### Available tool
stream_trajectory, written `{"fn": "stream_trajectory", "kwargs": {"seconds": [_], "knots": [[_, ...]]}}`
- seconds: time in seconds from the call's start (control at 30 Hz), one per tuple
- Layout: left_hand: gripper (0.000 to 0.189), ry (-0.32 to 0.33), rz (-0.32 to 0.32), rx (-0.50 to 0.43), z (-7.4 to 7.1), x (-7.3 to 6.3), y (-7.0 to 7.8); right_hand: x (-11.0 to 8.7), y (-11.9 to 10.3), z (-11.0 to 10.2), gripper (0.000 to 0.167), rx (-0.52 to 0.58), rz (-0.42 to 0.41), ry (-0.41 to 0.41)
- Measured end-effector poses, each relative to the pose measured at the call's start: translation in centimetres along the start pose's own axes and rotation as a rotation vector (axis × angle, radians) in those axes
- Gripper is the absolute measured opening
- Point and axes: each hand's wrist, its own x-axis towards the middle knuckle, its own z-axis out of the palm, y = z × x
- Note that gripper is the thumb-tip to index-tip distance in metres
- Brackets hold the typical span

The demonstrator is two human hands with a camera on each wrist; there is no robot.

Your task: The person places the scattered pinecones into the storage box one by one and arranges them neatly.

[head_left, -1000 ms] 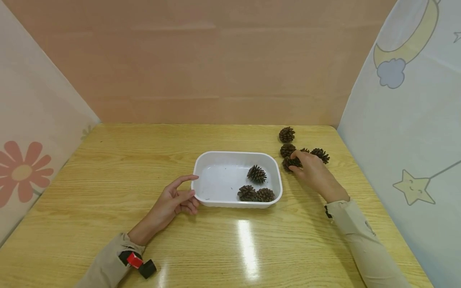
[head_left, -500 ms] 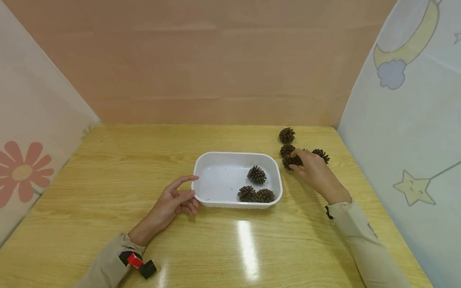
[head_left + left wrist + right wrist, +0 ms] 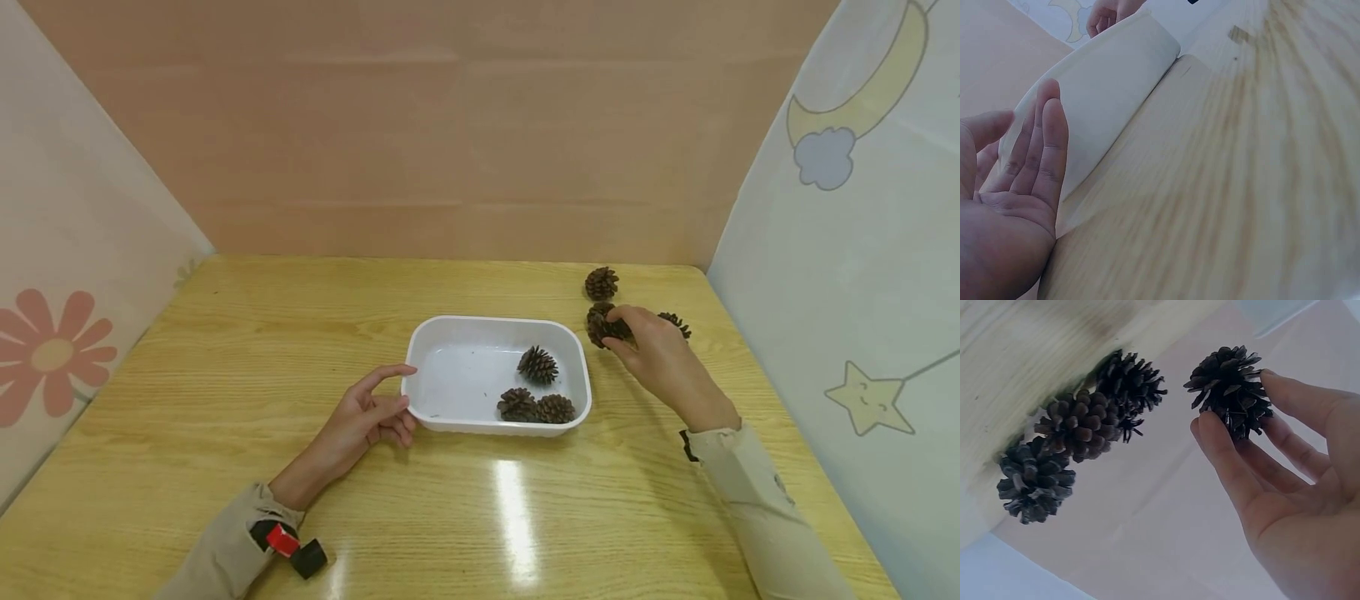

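Note:
In the head view, a white plastic tray point(image 3: 465, 427) lies on the table with 3 pine cones inside; one is the upper pine cone point(image 3: 537, 365). My left hand point(image 3: 356, 429) rests at its left end, thumb and index fingertips touching the rim. Its fingers point(image 3: 1054, 131) look straight alongside the outer wall in the left wrist view. Right of the tray, my right hand point(image 3: 660, 354) pinches a pine cone point(image 3: 1229, 387) between thumb and fingertips, held apart from the other pine cones point(image 3: 1079, 425) in the right wrist view. The hand partly hides the loose cones in the head view.
At the far right of the wooden table point(image 3: 262, 350) sit loose cones, among them the rear pine cone point(image 3: 602, 284) and the rightmost pine cone point(image 3: 678, 324). A plain backdrop point(image 3: 450, 150) stands behind; a patterned panel point(image 3: 847, 275) closes the right side.
The right hand has taken hold of a pine cone and lifted it slightly from the group. My left hand and the tray hold their place; the whole view has shifted a little.

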Motion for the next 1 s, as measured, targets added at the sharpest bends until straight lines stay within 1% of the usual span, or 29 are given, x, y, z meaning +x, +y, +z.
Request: {"fn": "stream_trajectory", "kwargs": {"seconds": [0.1, 0.33, 0.57, 0.73, 0.8, 1.0], "knots": [[0.043, 0.002, 0.001, -0.004, 0.1, 0.0, 0.1, 0.0, -0.4, -0.2, 0.028, 0.004, -0.018, 0.015], [0.044, 0.053, -0.032, -0.024, 0.4, -0.1, 0.3, 0.3, -1.2, -0.3, 0.030, 0.014, -0.041, 0.021], [0.043, 0.018, -0.017, -0.025, 0.2, 0.0, 0.2, 0.5, -2.2, -0.5, 0.031, 0.025, -0.117, 0.064], [0.044, 0.023, -0.022, -0.012, 0.2, -0.1, 0.2, 0.6, -2.8, -0.8, 0.032, 0.037, -0.140, 0.079], [0.044, 0.035, -0.031, -0.013, 0.3, -0.1, 0.3, 0.7, -3.1, -0.9, 0.032, 0.038, -0.146, 0.078], [0.044, 0.037, -0.035, -0.028, 0.4, -0.1, 0.4, 0.8, -4.2, -1.1, 0.032, 0.048, -0.184, 0.102]]}}
